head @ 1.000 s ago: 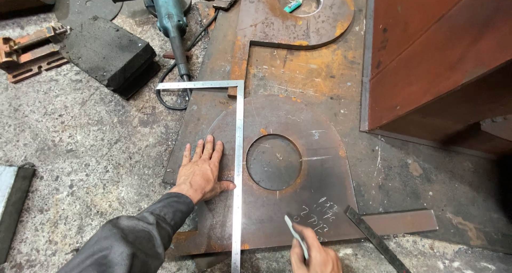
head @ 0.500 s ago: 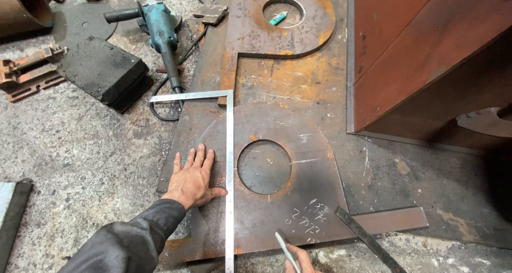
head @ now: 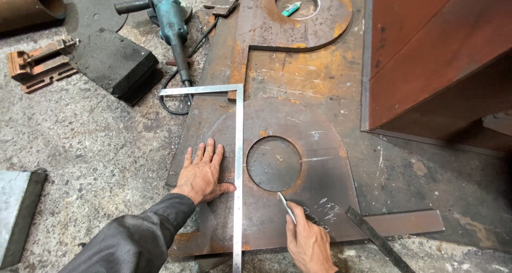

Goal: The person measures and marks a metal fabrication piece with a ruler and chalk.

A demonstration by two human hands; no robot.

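Note:
A rusty steel plate with a round hole lies on the floor. A metal framing square rests on it, its long arm running toward me. My left hand lies flat, fingers spread, on the plate just left of that arm, thumb touching it. My right hand grips a slim white marking stick, whose tip sits at the lower right rim of the hole. White chalk scribbles lie beside the stick.
A teal angle grinder with its black cable lies at the top left, next to a dark block and a rusty vise-like piece. A dark flat bar lies at lower right. A large rust-red box stands on the right.
My right hand has come up from the bottom edge and brought the marking stick's tip to the hole's rim. The left hand and the square have stayed put; my view shifted slightly.

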